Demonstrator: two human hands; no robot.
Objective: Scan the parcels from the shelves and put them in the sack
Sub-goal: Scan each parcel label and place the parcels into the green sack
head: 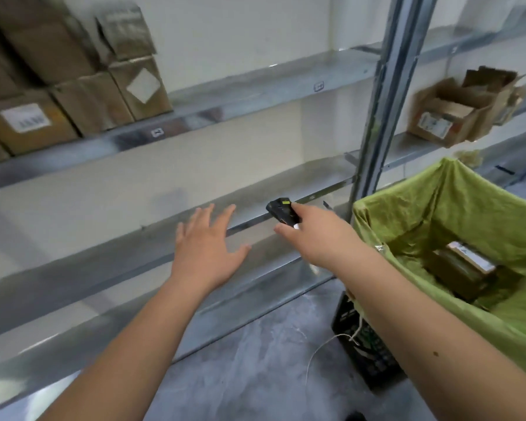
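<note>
My right hand grips a small black scanner with a yellow-green tag, held out over the edge of the middle shelf. My left hand hovers flat beside it, fingers spread, holding nothing. Several brown cardboard parcels with white labels stand stacked on the upper shelf at the far left. At the right hangs the green sack, open at the top, with brown parcels lying at its bottom.
Grey metal shelves run across the view, with an upright post between two bays. A torn open carton sits on the right bay's shelf. A black crate stands under the sack on the grey floor.
</note>
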